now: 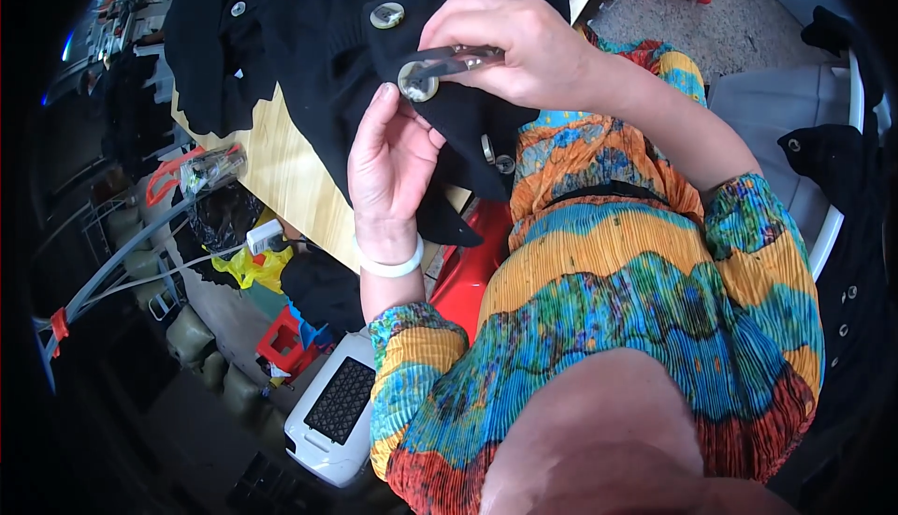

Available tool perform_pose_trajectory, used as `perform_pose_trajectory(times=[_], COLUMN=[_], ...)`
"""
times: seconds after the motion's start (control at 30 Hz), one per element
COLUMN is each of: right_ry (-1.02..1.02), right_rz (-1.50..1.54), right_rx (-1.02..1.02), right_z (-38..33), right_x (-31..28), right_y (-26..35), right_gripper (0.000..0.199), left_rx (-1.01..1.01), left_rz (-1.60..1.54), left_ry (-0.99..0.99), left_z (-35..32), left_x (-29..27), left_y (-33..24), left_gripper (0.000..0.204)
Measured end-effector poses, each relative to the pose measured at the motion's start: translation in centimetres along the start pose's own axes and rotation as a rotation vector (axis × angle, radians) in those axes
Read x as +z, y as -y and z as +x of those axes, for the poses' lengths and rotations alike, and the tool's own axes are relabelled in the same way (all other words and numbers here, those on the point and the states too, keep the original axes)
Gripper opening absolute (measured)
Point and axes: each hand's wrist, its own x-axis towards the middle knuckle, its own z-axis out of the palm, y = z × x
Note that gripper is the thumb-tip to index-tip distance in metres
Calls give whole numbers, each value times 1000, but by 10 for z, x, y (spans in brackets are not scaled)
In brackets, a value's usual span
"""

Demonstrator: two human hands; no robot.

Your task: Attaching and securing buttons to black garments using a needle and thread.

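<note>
Bare wooden tabletop (290, 174) borders the black garment (318, 75) leftward; above it, right hand (533, 52) grips metal snips (458, 63), left hand (393, 159) curls palm-up (hold unclear).

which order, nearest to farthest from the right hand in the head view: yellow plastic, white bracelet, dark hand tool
1. Dark hand tool: held in the right hand.
2. White bracelet: around the left wrist.
3. Yellow plastic: farther left, beyond the bracelet.
</note>
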Motion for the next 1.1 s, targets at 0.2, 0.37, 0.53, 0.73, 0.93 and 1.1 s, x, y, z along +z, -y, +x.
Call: perform_pose_trajectory(times=[0.2,0.37,0.53,0.73,0.93,1.1], right_ry=[-62,32,45,29,26,-21], right_rz=[-164,-120,-212,-250,-240,-234], right_rx=[172,124,69,29,58,43], right_z=[-11,-25,-29,-31,-32,-35], right_x=[-17,-13,-9,-5,-4,1], right_y=[6,22,21,20,19,18], right_gripper=[33,22,19,18,17,16], left_rx=[86,143,167,182,170,167], left_rz=[216,271,324,350,356,360], left_ry=[-109,-64,-61,-40,-55,-81], left_z=[-5,-7,-9,-10,-7,-8], left_x=[-1,-5,0,-3,-3,-1], left_y=[2,3,7,9,11,11], left_gripper=[13,10,11,10,10,11])
